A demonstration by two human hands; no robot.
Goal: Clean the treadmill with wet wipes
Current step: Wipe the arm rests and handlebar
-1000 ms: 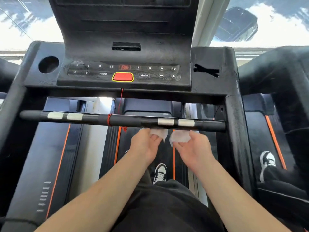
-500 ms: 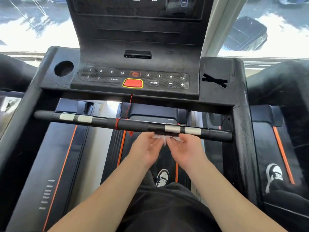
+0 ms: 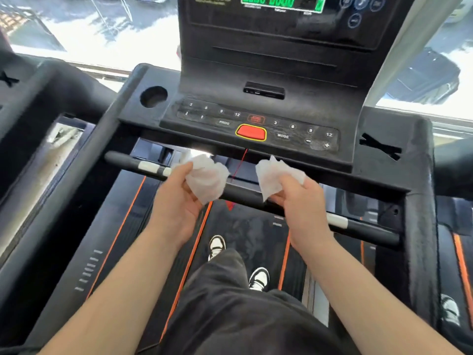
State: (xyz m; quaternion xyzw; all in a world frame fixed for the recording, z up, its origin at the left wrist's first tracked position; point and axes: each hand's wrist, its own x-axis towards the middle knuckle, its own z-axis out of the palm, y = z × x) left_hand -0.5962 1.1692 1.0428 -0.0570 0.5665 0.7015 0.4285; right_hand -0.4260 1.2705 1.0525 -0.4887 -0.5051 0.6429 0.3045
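I stand on a black treadmill whose dusty console (image 3: pixel 256 124) with a red stop button (image 3: pixel 251 132) fills the middle of the head view. Its black crossbar (image 3: pixel 245 194) runs just below the console. My left hand (image 3: pixel 176 201) grips a crumpled white wet wipe (image 3: pixel 207 178) held up in front of the bar. My right hand (image 3: pixel 302 208) pinches a second white wet wipe (image 3: pixel 276 178) at about the same height. The two wipes are apart, with the red safety cord (image 3: pixel 239 162) hanging between them. Both hands hide parts of the bar.
A round cup holder (image 3: pixel 153 96) is at the console's left and a cross-shaped slot (image 3: pixel 380 147) at its right. The lit screen (image 3: pixel 281 3) stands above. More treadmills flank both sides, and another person's shoe (image 3: pixel 450 311) shows at lower right. My own shoes are on the belt (image 3: pixel 243 237).
My hands have risen from below the crossbar to in front of it and moved apart, each with its own wipe. The camera has tilted up and shifted, showing the lit screen.
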